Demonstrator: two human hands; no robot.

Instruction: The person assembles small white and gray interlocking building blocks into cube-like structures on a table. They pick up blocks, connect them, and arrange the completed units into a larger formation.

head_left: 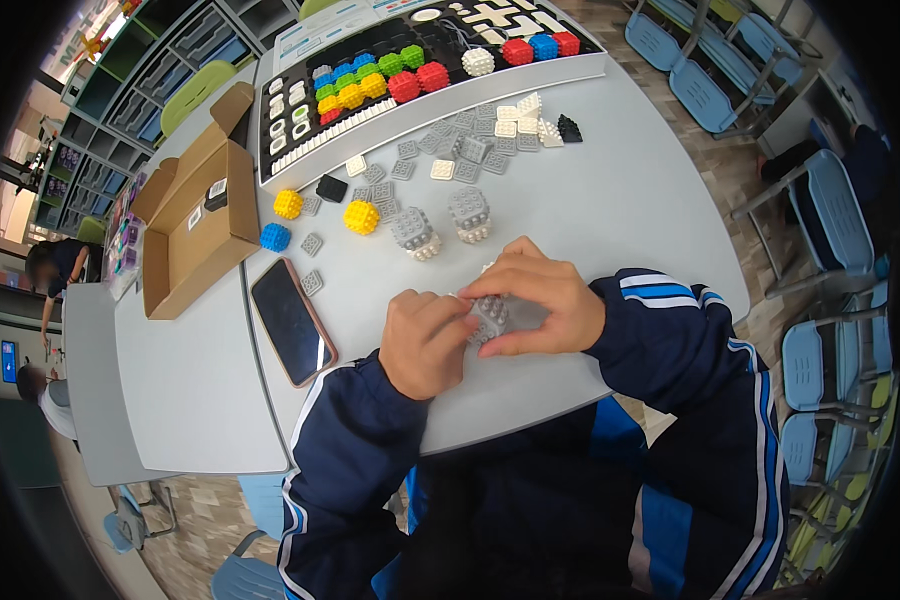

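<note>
Between my two hands, close to the table's near edge, is a grey studded block [489, 318], partly hidden by my fingers. My left hand [425, 340] is closed with its fingertips against the block's left side. From the right, my right hand [545, 300] grips it, thumb below and fingers over the top. Just beyond stand two similar blocks, grey above and white below: one at left [415, 233] and one at right [470, 215]. Two yellow studded balls, one nearer [361, 217] and one farther [288, 204], and a blue studded ball [275, 237] lie to the left.
A phone [294, 322] lies left of my hands. Loose grey square plates [460, 140] spread across the table's middle. Behind them is a long tray [410, 115] of coloured blocks. An open cardboard box [200, 225] stands at left. Blue chairs [840, 210] are at right; people are at far left.
</note>
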